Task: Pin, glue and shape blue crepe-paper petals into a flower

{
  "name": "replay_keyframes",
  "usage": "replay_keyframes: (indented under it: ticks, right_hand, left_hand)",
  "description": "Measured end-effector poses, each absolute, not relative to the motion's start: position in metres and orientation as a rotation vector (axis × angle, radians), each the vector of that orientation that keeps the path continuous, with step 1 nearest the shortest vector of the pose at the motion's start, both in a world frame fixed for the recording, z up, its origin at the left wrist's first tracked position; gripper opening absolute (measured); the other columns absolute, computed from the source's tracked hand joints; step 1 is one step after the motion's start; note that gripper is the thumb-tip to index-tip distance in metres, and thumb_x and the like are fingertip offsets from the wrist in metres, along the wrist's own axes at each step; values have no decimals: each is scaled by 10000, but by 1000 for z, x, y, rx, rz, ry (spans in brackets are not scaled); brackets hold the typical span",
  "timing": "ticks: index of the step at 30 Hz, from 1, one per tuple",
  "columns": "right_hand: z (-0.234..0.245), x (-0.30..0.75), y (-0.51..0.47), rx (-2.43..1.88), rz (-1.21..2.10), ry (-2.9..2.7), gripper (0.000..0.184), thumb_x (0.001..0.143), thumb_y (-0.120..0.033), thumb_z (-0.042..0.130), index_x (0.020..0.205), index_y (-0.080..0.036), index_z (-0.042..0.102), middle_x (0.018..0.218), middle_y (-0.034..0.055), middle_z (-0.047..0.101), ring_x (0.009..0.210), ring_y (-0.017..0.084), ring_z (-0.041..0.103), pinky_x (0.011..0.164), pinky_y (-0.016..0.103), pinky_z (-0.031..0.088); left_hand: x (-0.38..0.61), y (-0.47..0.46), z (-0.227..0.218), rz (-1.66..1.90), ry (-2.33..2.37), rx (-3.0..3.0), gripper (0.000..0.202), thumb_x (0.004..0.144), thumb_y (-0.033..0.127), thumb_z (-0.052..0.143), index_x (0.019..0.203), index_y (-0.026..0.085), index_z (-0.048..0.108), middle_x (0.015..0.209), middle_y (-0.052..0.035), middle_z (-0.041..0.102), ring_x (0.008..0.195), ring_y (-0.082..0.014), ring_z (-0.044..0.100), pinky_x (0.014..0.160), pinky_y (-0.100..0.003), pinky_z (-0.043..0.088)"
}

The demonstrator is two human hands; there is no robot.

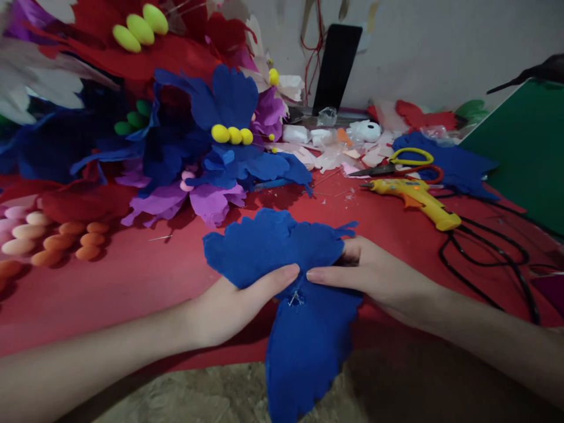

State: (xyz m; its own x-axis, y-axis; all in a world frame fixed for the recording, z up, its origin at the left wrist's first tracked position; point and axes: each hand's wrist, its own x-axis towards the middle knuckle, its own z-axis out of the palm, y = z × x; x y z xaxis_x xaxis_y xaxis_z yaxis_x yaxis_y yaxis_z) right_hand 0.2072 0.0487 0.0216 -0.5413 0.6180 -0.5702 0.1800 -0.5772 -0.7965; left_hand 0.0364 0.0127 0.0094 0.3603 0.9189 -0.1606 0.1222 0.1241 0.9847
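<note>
A blue felt butterfly (308, 346) is held between both hands over the front edge of the red table, one wing hanging below the edge. My left hand (233, 302) grips it from the left, thumb pressed flat near the middle and fingers hidden underneath. From the right, my right hand (379, 279) pinches it, its thumb almost meeting the left thumb. Just below the thumbs, a shiny clear patch, which looks like glue, (295, 298) sits at the centre of the felt.
Finished-looking felt butterflies (233, 94) in several colours pile up at the left. Orange and pink egg-shaped pieces (57, 242) lie before them. A yellow glue gun (416, 200) with a black cord, scissors (396, 164) and a phone (337, 67) are behind. A green board (524, 153) stands right.
</note>
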Motion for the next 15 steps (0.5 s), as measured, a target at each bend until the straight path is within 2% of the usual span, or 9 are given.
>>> replay_keyframes:
  ticks: [5,11,15]
  right_hand:
    - [23,207,48,-1331,2197,-1200,311,492,-244,755,758,-116,657,778,19,649,609,39,580,575,115,468]
    - [22,209,50,-1296,2257,-1114,286,488,-221,758,733,-111,660,702,23,642,581,55,583,559,120,466]
    - [22,209,51,-1226,2270,-1034,292,512,-213,744,776,-119,664,655,17,629,562,55,582,550,116,463]
  left_hand:
    - [35,14,8,776,961,1262,333,809,312,465,1119,239,563,1012,12,681,1124,-188,506,1000,-308,361]
    - [36,15,9,758,1019,1330,351,791,363,473,1104,237,571,1003,4,684,1135,-215,497,1020,-352,334]
    - [38,15,12,795,971,1338,322,802,311,449,1087,239,580,1019,21,677,1179,-188,450,1036,-322,312]
